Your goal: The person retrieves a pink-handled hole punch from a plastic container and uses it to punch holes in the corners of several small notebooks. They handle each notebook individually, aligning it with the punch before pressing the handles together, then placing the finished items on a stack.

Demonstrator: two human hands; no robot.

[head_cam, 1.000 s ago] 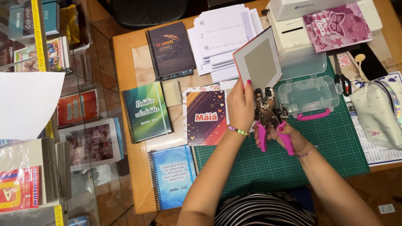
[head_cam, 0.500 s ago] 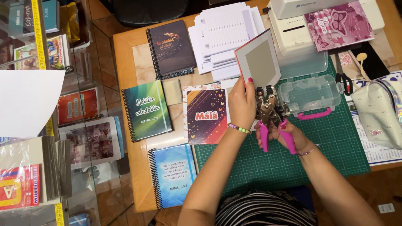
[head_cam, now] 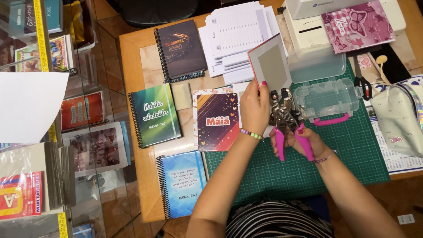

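I have the left hand [head_cam: 254, 108] closed on a stiff grey card with a red edge [head_cam: 269, 66], pinching its lower corner and holding it tilted above the worktop [head_cam: 132, 57]. My right hand [head_cam: 304, 140] is wrapped around the pink handles of a metal punch plier [head_cam: 287, 119], whose head sits right at the card's bottom corner; I cannot tell whether the metal bites the card or only touches it. Both hands hover over the green cutting mat [head_cam: 352, 150]. Just behind the plier lies a clear plastic case with a pink handle [head_cam: 328, 99]. Left of my left wrist lies a dark cover with orange stripes and hearts [head_cam: 217, 121], and further left a green spiral notebook [head_cam: 154, 115] and a blue spiral notebook [head_cam: 182, 183]. A stack of printed white sheets [head_cam: 238, 37] lies beyond the card.
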